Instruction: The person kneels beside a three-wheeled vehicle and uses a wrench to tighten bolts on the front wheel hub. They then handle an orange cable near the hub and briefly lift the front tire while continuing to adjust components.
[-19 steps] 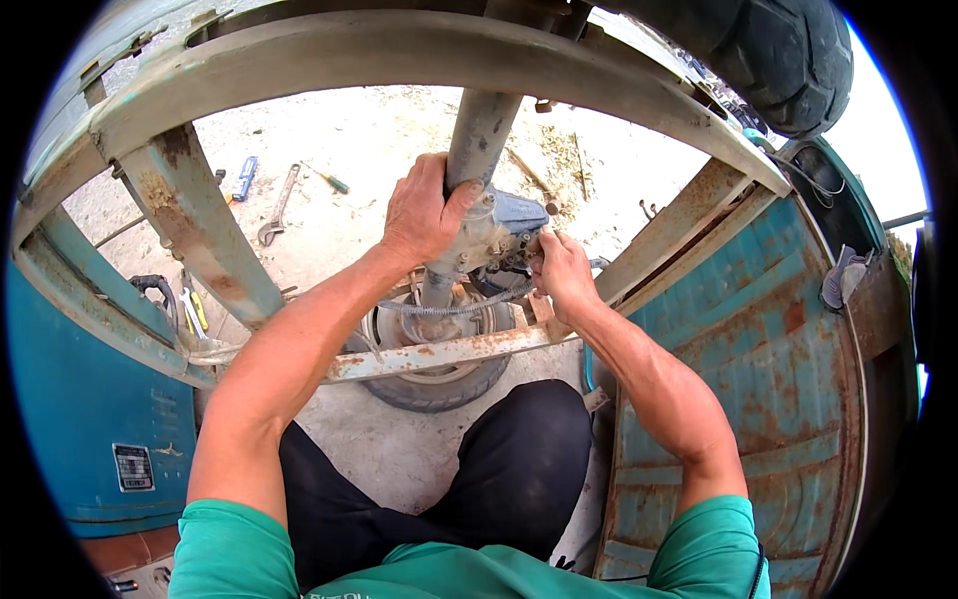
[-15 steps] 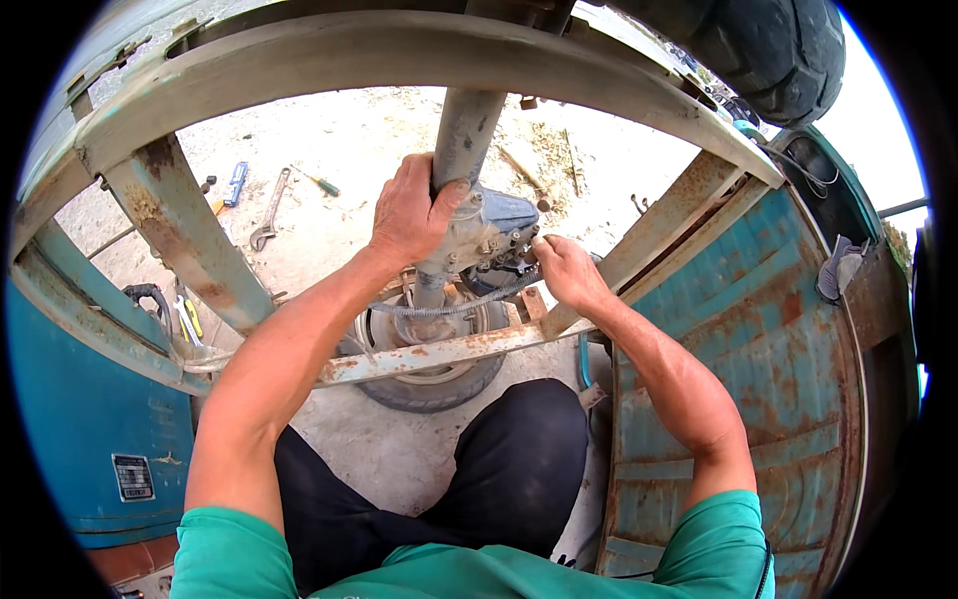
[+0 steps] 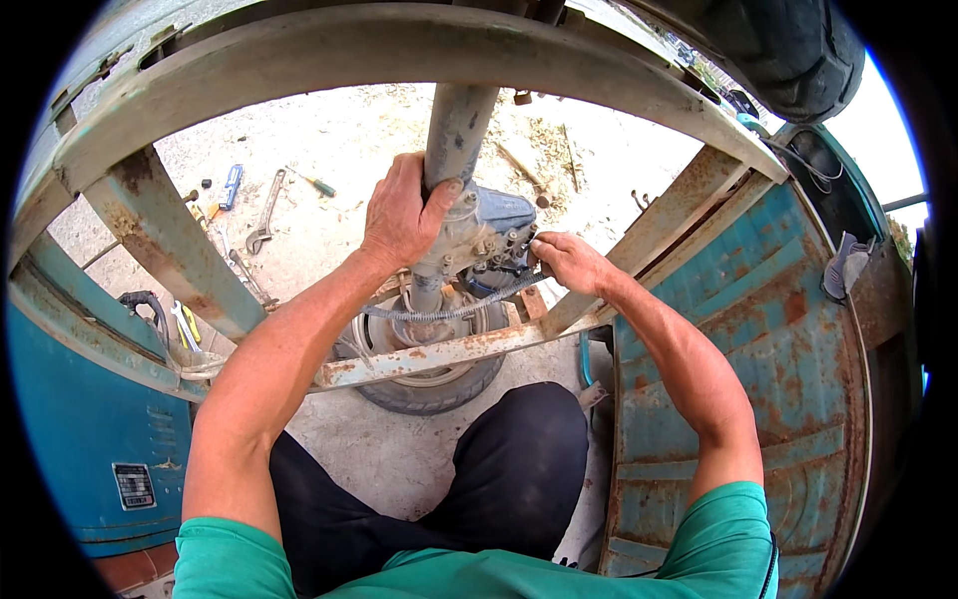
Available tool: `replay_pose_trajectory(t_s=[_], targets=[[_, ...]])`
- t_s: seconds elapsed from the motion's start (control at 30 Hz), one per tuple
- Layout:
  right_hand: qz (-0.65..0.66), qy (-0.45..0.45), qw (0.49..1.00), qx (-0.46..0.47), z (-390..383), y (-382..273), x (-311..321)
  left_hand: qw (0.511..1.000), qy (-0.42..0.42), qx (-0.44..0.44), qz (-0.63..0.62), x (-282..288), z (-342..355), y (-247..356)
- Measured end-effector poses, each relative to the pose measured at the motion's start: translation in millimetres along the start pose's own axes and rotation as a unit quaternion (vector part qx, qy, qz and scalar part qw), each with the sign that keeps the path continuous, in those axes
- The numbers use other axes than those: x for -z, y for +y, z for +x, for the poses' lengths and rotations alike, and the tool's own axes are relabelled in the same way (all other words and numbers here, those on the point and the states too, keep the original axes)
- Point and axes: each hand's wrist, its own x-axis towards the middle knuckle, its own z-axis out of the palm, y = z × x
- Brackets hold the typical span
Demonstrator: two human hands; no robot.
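Clasping the grey tube [image 3: 459, 135] with left hand [image 3: 404, 215], fingers and thumb spread around it; at the bolted housing [image 3: 465, 236] with right hand [image 3: 571, 262], fingers bunched, cannot tell whether pinching anything.

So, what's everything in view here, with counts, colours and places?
Frame: one, rusty grey, top and sides
Axle tube: one, grey, upper middle
Gear housing: one, grey, middle
Ribbed hose: one, grey, below housing
Wheel: one, black tyre, beneath hose
Large tyre: one, black, top right
Adjustable wrench: one, grey, left ground
Screwdriver: one, green, right of wrench
Long item: one, blue, left of wrench
Hand tools: at least two, silver, yellow, far left
Panel: one, rusty teal, right
Glove-like item: one, grey, panel's edge
Metal casing: one, teal, lower left
Legs: two, black trousers, lower middle
Sleeves: two, green, bottom corners
Left fingers: several, bare, against tube
Right fingers: several, bare, at housing
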Motion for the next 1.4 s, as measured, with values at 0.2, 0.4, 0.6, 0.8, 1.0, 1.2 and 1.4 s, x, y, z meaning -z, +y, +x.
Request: replay_pose_trajectory(t_s=[0.2,0.4,0.6,0.8,1.0,1.2,1.4], targets=[[-0.056,-0.014,0.998,0.014,-0.6,-5.0,4.2,1.000,-0.006,0.006,-0.003,2.1,-0.1,2.0],[-0.194,0.005,0.980,0.049,-0.7,-7.1,7.3,1.000,-0.009,0.006,0.001,2.5,0.3,3.1],[-0.310,0.072,0.939,0.127,-3.5,-8.7,-5.5,1.000,0.001,0.007,0.002,3.4,0.2,1.0],[-0.161,0.102,0.978,0.087,5.4,3.7,-20.4,1.000,0.004,0.005,-0.003,1.1,1.2,4.2],[0.092,0.014,0.993,-0.071,8.9,-2.1,-20.7,1.000,-0.002,0.014,-0.003,2.3,0.0,4.4],[-0.003,-0.006,1.000,-0.001,9.6,0.4,-8.9,1.000,-0.005,0.014,-0.007,1.7,0.3,4.8],[0.235,0.013,0.968,-0.090,10.1,4.3,-24.4,1.000,0.009,0.006,-0.005,2.1,0.0,3.1]])
